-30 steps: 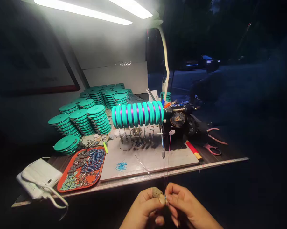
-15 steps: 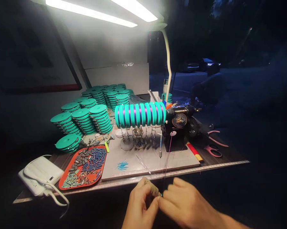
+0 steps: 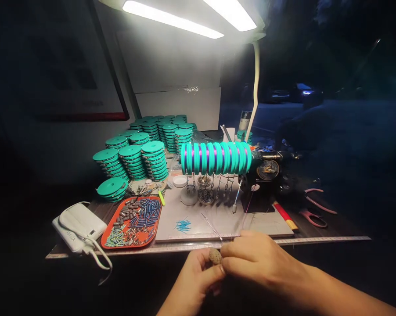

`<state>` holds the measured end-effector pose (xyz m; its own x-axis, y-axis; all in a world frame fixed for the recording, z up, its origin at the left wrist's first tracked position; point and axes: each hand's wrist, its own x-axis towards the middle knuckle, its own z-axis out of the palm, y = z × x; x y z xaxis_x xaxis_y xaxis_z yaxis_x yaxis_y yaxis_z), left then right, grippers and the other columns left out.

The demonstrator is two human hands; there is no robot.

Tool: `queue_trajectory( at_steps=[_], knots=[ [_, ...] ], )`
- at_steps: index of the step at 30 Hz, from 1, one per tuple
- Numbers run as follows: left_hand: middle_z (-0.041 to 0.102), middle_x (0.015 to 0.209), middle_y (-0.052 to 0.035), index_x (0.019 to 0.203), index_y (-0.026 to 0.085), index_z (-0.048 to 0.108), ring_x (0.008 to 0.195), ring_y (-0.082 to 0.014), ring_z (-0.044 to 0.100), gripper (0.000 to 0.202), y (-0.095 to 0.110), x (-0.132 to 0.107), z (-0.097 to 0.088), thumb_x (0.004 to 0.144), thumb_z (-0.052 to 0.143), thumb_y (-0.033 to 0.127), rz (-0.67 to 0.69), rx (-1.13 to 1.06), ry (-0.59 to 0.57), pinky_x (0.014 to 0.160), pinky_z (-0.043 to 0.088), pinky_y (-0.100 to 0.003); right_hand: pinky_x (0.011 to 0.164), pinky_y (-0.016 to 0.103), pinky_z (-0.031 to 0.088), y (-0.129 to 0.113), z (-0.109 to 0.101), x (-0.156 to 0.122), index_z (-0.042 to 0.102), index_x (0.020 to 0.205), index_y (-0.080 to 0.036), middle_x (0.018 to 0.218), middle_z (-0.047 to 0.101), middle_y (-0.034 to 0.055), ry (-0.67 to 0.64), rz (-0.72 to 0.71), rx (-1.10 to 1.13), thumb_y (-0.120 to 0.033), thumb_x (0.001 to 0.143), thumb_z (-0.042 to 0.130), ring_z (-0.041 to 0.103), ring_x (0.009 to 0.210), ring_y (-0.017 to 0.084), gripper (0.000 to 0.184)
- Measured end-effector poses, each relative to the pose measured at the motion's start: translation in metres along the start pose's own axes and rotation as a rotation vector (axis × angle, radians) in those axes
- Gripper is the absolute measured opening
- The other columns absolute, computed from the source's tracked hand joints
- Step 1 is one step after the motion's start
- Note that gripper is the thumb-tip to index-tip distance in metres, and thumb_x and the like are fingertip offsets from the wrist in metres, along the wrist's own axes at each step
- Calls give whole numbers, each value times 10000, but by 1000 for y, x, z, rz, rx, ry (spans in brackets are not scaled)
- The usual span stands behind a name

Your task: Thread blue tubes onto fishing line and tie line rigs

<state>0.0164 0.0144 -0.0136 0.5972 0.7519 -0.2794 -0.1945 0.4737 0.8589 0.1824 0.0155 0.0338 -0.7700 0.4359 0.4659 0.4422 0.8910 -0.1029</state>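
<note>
The left hand (image 3: 193, 285) is cut off by the bottom edge at 6 o'clock; the right hand (image 3: 253, 261) loses its forearm past the corner at 4 o'clock. Its back hides its own fingertips and part of the brown lump (image 3: 214, 256). At 10 o'clock of the hands, the bits on the orange tray (image 3: 108, 228) are too small to tell. The lamp (image 3: 171, 19) is cut by the top edge at 12 o'clock

Left hand (image 3: 193, 283): bottom centre, thumb and fingers pinched tight.
Right hand (image 3: 255, 261): in from lower right — fingertips pinched against the left's.
</note>
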Motion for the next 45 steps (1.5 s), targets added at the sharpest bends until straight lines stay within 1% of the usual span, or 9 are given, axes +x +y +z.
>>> queue_trajectory(
  at_steps=[4,12,21,26,32,36,38,41,45],
  knots=[
    [357,481,67,546,155,485,449,-63,246,243,8,0,11,645,663,286,-33,57,-7,449,157,-227,457,273,210,0,2,-2,528,676,-158,604,551,8,20,-106,-137,-169,924,274,379,473,118,355],
    [399,517,49,606,159,509,456,-76,299,315,1,4,1,634,676,425,-30,49,52,451,187,-225,413,249,200,20,16,7,522,680,-170,492,508,-35,-94,75,53,-209,865,361,354,401,94,248],
    [489,624,-4,546,194,536,582,-156,455,193,-3,2,19,724,592,244,581,635,540,530,332,-240,423,207,235,18,8,12,442,702,-193,526,361,-54,-61,389,303,-167,805,384,278,439,95,121],
    [515,714,-46,701,218,646,647,-179,488,192,-10,0,24,735,512,86,902,840,626,617,395,-262,458,187,255,17,2,19,479,720,-175,542,356,-62,-34,499,388,-171,840,401,300,465,82,143],
    [673,828,-135,812,242,724,735,-250,532,231,-24,5,21,734,566,92,1120,883,654,673,401,-343,438,159,253,23,-6,41,590,662,-157,476,454,-68,-245,585,370,-77,722,561,380,436,59,104],
    [666,687,-109,727,232,731,665,-239,524,176,-11,1,23,734,564,177,989,771,532,629,381,-330,456,178,300,22,-12,46,639,691,-158,503,533,-38,-234,625,341,-113,716,587,440,450,78,72],
    [619,609,-67,644,207,705,605,-199,505,129,-3,-1,21,706,593,225,734,602,433,587,371,-297,511,208,351,16,-13,31,632,792,-146,593,589,5,-89,571,277,-164,790,530,485,513,104,103],
    [533,570,-4,572,146,647,464,-83,373,126,1,-1,17,606,698,256,203,96,281,448,316,-209,535,251,364,3,-5,-4,598,769,-128,630,600,57,286,259,56,-158,872,400,503,561,132,225],
    [501,575,5,581,88,630,443,-29,348,192,-2,3,16,522,775,198,-89,-316,134,372,249,-134,445,272,276,-12,23,-39,598,732,-135,544,563,38,320,7,-149,-97,863,378,412,465,123,259]
  ],
)
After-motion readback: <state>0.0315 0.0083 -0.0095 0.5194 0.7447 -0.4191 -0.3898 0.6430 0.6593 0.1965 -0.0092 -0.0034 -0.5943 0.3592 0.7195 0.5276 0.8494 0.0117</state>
